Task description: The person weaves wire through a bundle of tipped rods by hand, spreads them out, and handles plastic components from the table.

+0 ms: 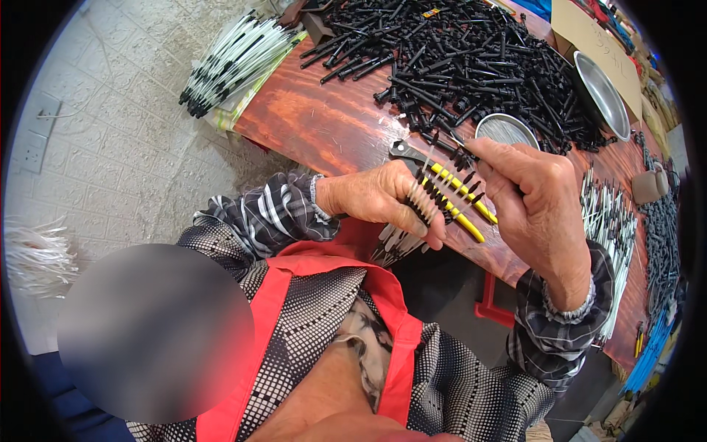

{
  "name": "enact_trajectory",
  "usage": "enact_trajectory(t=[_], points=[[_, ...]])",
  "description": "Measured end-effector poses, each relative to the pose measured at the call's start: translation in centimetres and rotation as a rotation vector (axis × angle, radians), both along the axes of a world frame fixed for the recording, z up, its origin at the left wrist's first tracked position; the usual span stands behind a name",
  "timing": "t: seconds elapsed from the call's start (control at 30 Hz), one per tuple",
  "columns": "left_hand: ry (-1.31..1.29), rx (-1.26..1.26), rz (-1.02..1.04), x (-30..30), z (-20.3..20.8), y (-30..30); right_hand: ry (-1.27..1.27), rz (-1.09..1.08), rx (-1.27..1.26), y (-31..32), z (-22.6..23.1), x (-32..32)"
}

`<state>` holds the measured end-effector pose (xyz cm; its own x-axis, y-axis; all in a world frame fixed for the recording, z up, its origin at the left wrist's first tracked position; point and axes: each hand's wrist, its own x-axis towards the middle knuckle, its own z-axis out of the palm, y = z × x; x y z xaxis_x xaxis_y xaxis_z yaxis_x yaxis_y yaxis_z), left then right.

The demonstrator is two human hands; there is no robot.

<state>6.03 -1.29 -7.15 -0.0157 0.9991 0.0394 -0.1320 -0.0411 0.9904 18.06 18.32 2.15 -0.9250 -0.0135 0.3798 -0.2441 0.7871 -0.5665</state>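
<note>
My left hand point(383, 193) is closed around a bundle of thin whitish rods point(396, 241). Their upper ends fan out to the right and carry small black fittings. Thumb and index finger of my right hand point(537, 193) pinch at the tip of a slim black piece beside the fanned ends; the other fingers are curled in. Beneath the bundle, yellow-handled pliers point(464, 225) lie on the table, partly hidden by the rods.
A large heap of black tubular parts point(471, 62) covers the back of the reddish wooden table point(283, 110). Near it are a round metal dish point(482, 121), a metal plate point(602, 96) and a cardboard box point(589, 37). White rods lie left point(236, 62) and right point(607, 243).
</note>
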Motion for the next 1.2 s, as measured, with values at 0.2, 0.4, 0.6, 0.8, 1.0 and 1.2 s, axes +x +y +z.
enact_trajectory(t=[0.2, 0.4, 0.6, 0.8, 1.0, 1.2], points=[[-0.024, -0.033, 0.001, 0.1, 0.2, -0.1, -0.018, 0.023, -0.014, 0.1, 0.2, 0.0], [-0.026, -0.023, -0.002, 0.0, 0.1, -0.1, -0.023, 0.03, -0.011, 0.1, 0.2, -0.1], [0.004, -0.016, -0.007, 0.0, 0.2, 0.0, -0.017, 0.039, -0.038, 0.3, 0.1, -0.1], [-0.001, -0.021, -0.024, -0.1, 0.0, 0.0, -0.048, 0.073, -0.186, 0.5, -0.2, -0.2], [-0.04, -0.035, -0.027, -0.2, 0.0, -0.2, -0.084, 0.068, -0.244, 0.5, -0.4, -0.5], [-0.044, -0.03, -0.037, -0.2, -0.1, -0.1, -0.052, 0.061, -0.296, 0.8, -0.9, -0.6]])
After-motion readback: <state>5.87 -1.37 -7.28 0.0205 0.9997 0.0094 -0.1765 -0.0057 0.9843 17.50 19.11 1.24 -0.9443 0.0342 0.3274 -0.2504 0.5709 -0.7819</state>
